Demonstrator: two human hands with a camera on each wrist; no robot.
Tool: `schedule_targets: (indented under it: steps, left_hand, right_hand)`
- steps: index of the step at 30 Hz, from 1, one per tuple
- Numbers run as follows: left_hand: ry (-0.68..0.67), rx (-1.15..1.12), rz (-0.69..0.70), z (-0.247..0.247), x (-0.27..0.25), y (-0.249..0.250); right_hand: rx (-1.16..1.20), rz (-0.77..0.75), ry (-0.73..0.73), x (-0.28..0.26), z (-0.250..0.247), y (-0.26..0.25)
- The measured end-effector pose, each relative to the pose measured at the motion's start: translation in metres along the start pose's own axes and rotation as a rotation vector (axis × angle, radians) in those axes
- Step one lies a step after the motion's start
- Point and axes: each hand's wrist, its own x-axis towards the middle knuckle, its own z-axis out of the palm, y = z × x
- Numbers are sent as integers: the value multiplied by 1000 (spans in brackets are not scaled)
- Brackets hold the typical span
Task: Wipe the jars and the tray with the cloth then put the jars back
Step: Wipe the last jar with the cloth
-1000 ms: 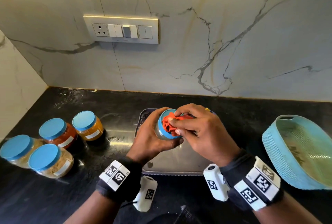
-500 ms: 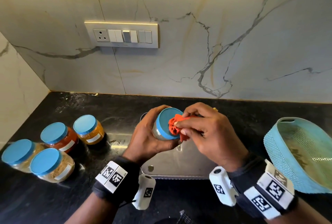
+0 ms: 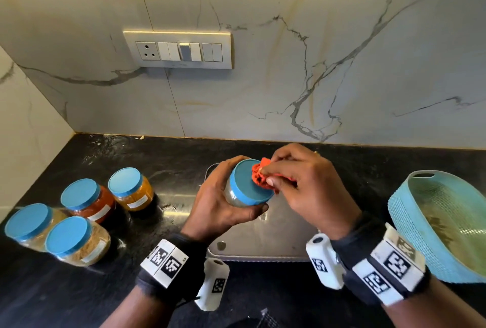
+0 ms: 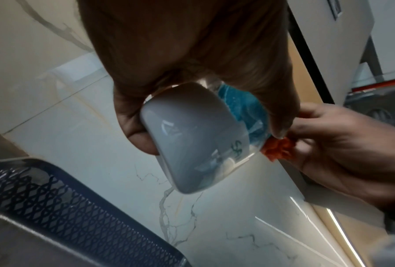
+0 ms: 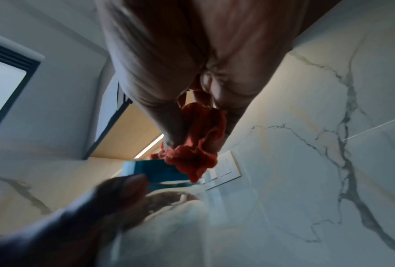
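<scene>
My left hand grips a clear jar with a blue lid, tilted so the lid faces me, above the steel tray. My right hand pinches a bunched orange cloth against the lid's far right edge. The left wrist view shows the jar's pale base between my fingers and the cloth beside it. In the right wrist view the cloth hangs from my fingertips onto the lid. Several more blue-lidded jars stand at the left on the counter.
A light blue woven basket sits at the right edge of the black counter. A marble wall with a switch plate rises behind. The tray's perforated rim lies under my left hand.
The cloth has slid from the middle of the lid to its far right edge. The jar has tipped a little more upright toward me.
</scene>
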Motion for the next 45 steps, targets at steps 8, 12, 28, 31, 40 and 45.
schedule_targets:
  steps: [8, 12, 28, 31, 40, 45]
  left_hand:
    - [4, 189, 215, 1, 8, 12]
    - [39, 161, 169, -1, 5, 10]
    - [2, 298, 138, -7, 13, 13]
    - [15, 259, 111, -6, 11, 13]
    - [35, 195, 19, 0, 6, 5]
    - [48, 217, 34, 1, 7, 9]
  right_hand:
    - [53, 35, 14, 15, 18, -38]
    - [66, 75, 82, 8, 20, -37]
    - [103, 57, 52, 0, 11, -33]
    - [70, -4, -38, -6, 6, -23]
    - [-186, 22, -134, -9, -9, 2]
    - [-154, 44, -20, 15, -2, 9]
